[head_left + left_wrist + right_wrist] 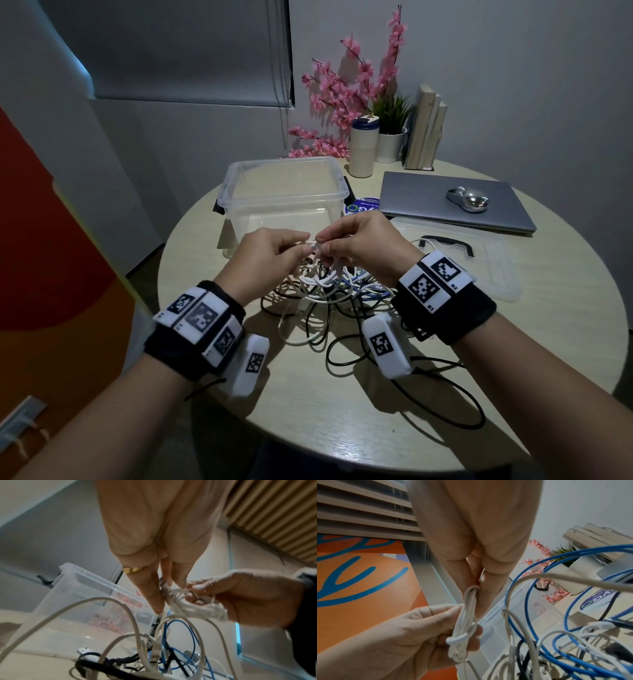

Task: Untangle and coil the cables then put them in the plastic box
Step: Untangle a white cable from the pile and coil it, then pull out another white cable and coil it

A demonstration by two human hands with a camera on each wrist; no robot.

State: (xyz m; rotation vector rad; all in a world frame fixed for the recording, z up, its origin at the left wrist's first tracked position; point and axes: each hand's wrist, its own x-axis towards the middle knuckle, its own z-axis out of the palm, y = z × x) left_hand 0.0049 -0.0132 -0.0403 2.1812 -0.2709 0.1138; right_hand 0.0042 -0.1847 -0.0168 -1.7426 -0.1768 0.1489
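Both hands meet above the tangled cables [325,294] at table centre: left hand [265,255] and right hand [363,246] pinch a small white cable bundle [464,626], its ends hidden by fingers. The plastic box [284,192] stands at 11 o'clock.

Mouse [467,199] on closed laptop [428,198]

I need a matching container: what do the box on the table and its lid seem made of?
The box looks like clear, glossy plastic: the table shows through its walls. The lid, lying flat beside the cables, seems the same translucent plastic, with a black handle.
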